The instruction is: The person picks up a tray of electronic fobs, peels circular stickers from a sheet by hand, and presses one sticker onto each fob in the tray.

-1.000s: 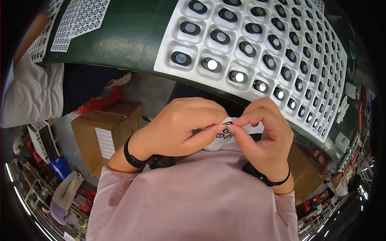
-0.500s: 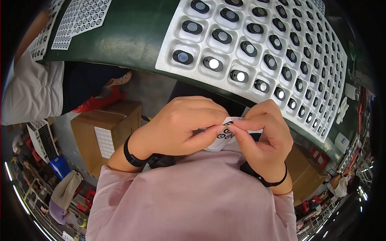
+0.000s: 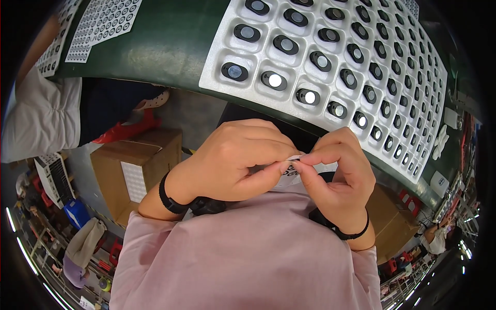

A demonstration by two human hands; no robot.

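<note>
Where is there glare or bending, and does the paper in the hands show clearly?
Head view: glare whitens some discs in the near row of the tray; head view: the table looks bowed by fisheye distortion, and the corners go black; head view: the left hand and right hand partly cover the paper, so its print is unclear.

Glossy silver round discs (image 3: 275,80): white glare along the near row
Dark green counter (image 3: 170,57): soft sheen
White tubular lamps (image 3: 25,257): glowing low at both sides
White paper sheet with black marks (image 3: 289,179): fine detail indistinct
Fisheye rim: edges bent, corners black
</note>
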